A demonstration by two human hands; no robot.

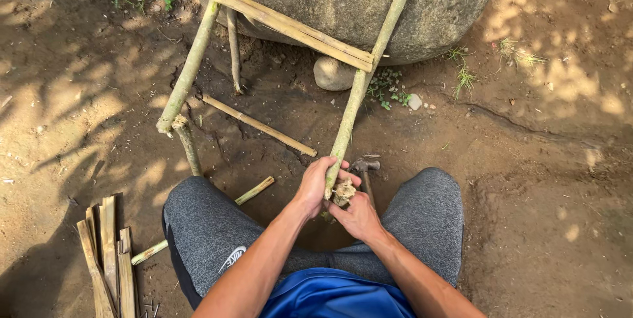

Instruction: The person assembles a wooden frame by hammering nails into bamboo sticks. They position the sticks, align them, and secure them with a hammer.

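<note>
In the head view, the left hand has its fingers wrapped around the lower end of a bamboo pole slanting from frame centre to the top, while the right hand just below pinches a frayed fibre wad at that end.

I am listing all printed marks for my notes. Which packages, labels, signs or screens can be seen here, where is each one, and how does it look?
Printed logo: on the grey trousers, over the person's left thigh beside the left forearm; small, white, a curved mark with small lettering.
No packages, signs or screens are in view.
</note>
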